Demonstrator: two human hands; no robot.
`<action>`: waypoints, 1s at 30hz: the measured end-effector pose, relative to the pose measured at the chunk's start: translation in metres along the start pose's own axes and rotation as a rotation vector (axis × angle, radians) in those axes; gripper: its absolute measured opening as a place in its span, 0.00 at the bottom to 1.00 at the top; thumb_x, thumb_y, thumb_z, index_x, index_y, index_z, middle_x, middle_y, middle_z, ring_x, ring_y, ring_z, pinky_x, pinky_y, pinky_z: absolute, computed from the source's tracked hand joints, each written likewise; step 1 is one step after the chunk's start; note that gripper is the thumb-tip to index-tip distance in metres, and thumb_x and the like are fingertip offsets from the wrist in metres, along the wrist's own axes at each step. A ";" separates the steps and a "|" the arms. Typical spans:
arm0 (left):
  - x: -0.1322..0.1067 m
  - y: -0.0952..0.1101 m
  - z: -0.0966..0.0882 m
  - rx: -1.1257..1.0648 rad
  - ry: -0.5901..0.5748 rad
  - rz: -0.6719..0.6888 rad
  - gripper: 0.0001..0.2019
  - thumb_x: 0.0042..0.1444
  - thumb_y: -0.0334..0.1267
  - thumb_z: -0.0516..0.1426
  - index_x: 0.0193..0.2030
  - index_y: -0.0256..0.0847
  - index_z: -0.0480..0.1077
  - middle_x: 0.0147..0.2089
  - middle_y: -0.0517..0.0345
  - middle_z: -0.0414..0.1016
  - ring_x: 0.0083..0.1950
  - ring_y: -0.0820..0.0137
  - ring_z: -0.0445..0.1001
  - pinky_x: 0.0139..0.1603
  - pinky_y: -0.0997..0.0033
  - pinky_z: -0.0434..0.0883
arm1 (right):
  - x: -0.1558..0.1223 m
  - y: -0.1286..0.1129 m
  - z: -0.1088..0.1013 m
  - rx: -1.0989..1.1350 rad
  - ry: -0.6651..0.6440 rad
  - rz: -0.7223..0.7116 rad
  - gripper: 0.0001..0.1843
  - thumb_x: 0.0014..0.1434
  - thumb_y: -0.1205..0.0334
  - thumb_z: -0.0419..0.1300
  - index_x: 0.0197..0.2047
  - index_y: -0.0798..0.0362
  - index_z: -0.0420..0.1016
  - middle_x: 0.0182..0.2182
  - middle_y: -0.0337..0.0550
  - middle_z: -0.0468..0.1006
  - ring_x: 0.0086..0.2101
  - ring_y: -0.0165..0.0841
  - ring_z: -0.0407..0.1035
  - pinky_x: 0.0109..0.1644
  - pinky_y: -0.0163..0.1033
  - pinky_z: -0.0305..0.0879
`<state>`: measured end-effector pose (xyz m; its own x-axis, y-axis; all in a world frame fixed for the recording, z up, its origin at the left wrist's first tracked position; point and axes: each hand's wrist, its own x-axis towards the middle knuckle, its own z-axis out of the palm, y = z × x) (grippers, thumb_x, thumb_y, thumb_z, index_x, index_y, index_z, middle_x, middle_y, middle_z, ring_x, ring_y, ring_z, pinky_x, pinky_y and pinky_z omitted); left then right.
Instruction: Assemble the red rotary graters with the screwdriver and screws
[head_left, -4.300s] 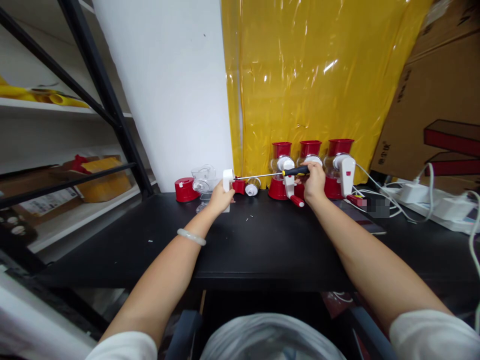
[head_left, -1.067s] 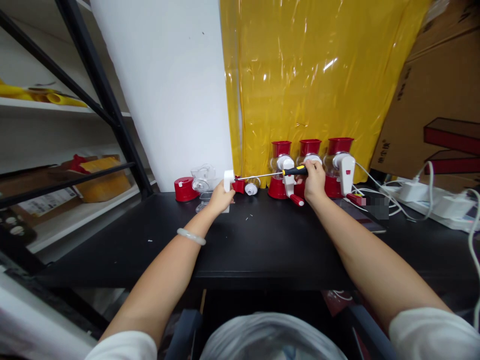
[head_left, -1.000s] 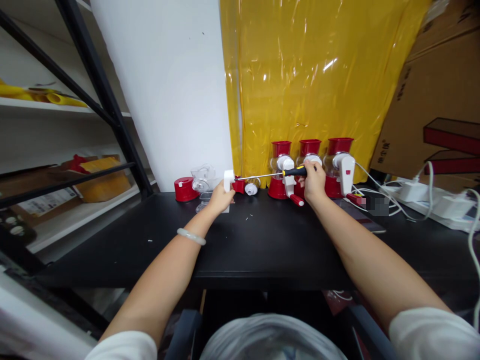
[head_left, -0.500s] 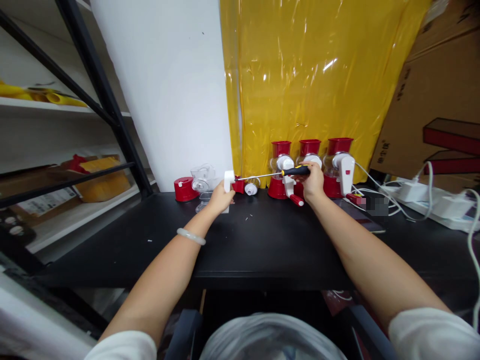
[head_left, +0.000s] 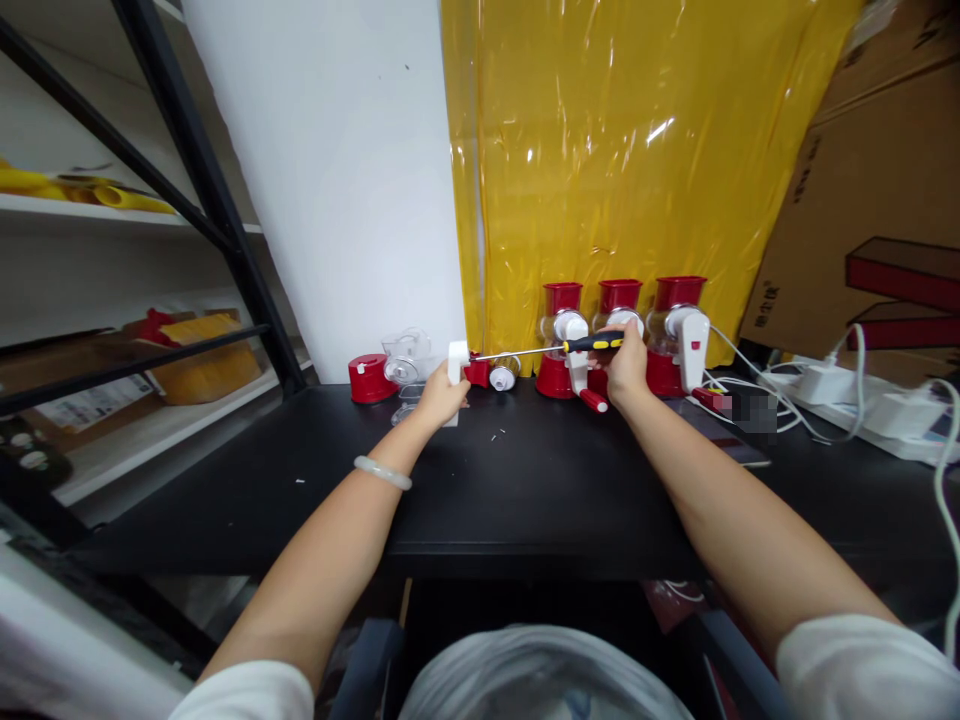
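My left hand [head_left: 441, 394] is closed around a white plastic handle piece [head_left: 455, 360] held upright near the back of the black table [head_left: 480, 490]. My right hand [head_left: 627, 367] grips the black and yellow handle of a screwdriver [head_left: 592, 343]. Its metal shaft runs level to the left, and the tip meets the white piece beside a small red part [head_left: 477, 372]. A pale bangle [head_left: 382, 473] circles my left wrist.
Three red and clear hand-crank grinders [head_left: 559, 340] [head_left: 616, 310] [head_left: 679, 335] line the back by a yellow plastic sheet [head_left: 637, 150]. A red base [head_left: 367, 379], a clear housing [head_left: 407, 358] and a small drum [head_left: 503, 376] lie at left. Tiny screws [head_left: 498, 434] dot the table. Power strips [head_left: 862, 400] and cardboard boxes sit right; shelving stands left.
My right hand's fingers have shifted slightly on the screwdriver handle, opening a little and closing again. The left hand and the white piece have stayed in place.
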<state>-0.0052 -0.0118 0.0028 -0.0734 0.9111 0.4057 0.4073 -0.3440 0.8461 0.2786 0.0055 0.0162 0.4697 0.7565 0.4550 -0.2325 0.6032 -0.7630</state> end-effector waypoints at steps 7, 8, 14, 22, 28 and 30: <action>0.002 -0.002 0.000 0.000 -0.001 -0.005 0.11 0.46 0.24 0.57 0.37 0.39 0.66 0.21 0.68 0.66 0.19 0.72 0.69 0.25 0.72 0.71 | 0.002 0.005 -0.004 0.049 -0.048 -0.018 0.21 0.57 0.42 0.51 0.36 0.51 0.71 0.19 0.34 0.72 0.15 0.27 0.67 0.16 0.31 0.55; 0.002 -0.003 0.000 0.000 0.000 -0.007 0.11 0.46 0.24 0.57 0.37 0.39 0.66 0.21 0.68 0.66 0.19 0.72 0.69 0.24 0.72 0.71 | 0.003 0.005 -0.004 0.046 -0.048 -0.020 0.19 0.56 0.44 0.51 0.36 0.51 0.71 0.19 0.34 0.72 0.15 0.27 0.66 0.16 0.31 0.55; 0.003 -0.003 0.000 0.002 0.005 -0.019 0.10 0.46 0.24 0.56 0.36 0.39 0.64 0.21 0.67 0.66 0.19 0.72 0.69 0.24 0.72 0.71 | 0.004 0.005 -0.003 0.002 -0.046 -0.047 0.16 0.54 0.45 0.59 0.33 0.51 0.71 0.17 0.31 0.68 0.14 0.26 0.61 0.14 0.31 0.54; 0.004 -0.006 0.000 0.012 0.003 -0.015 0.10 0.46 0.25 0.57 0.36 0.39 0.64 0.20 0.68 0.66 0.18 0.71 0.69 0.24 0.72 0.72 | -0.002 0.000 -0.003 -0.124 0.001 -0.060 0.23 0.54 0.38 0.61 0.30 0.51 0.69 0.17 0.31 0.67 0.13 0.23 0.56 0.11 0.30 0.47; 0.002 -0.003 -0.001 0.024 0.007 -0.012 0.10 0.47 0.25 0.56 0.36 0.39 0.64 0.21 0.67 0.66 0.19 0.71 0.70 0.24 0.71 0.72 | -0.002 0.002 -0.003 -0.081 0.008 -0.028 0.27 0.58 0.35 0.50 0.32 0.51 0.71 0.14 0.32 0.66 0.13 0.27 0.59 0.13 0.32 0.53; 0.002 -0.002 -0.001 0.025 0.002 -0.013 0.09 0.47 0.24 0.56 0.35 0.39 0.64 0.20 0.67 0.66 0.19 0.71 0.70 0.23 0.72 0.71 | 0.000 0.004 -0.004 -0.026 -0.012 -0.013 0.25 0.58 0.38 0.50 0.34 0.51 0.71 0.16 0.33 0.69 0.14 0.28 0.62 0.15 0.32 0.55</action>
<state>-0.0069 -0.0095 0.0018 -0.0805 0.9150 0.3954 0.4292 -0.3262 0.8423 0.2808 0.0073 0.0112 0.4627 0.7515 0.4703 -0.2037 0.6064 -0.7686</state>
